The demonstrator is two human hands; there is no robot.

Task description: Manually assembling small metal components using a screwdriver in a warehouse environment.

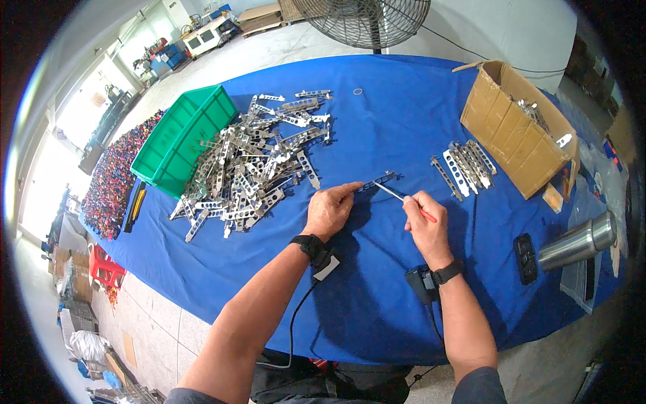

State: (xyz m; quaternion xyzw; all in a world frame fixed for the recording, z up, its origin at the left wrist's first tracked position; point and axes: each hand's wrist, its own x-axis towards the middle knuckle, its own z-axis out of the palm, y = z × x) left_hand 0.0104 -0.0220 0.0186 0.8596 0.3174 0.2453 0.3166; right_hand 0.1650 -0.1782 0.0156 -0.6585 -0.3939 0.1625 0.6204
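Observation:
My left hand (331, 209) is closed with its fingertips on the near end of a slotted metal strip (385, 179) at the middle of the blue cloth. In my right hand (428, 225) is a slim tool with a red handle and a thin pale shaft (389, 191); its kind is not plain. The shaft's tip meets the strip just past my left fingertips. Right of it lies a neat row of similar metal strips (465, 168). On the left is a large tangled heap of loose metal strips (242, 165).
A green plastic crate (176, 138) stands tilted behind the heap, beside a mass of small multicoloured pieces (122, 176). At right are an open cardboard box (515, 128) holding metal parts, a steel bottle (579, 241) and a black object (525, 258). A fan (367, 20) stands beyond the table.

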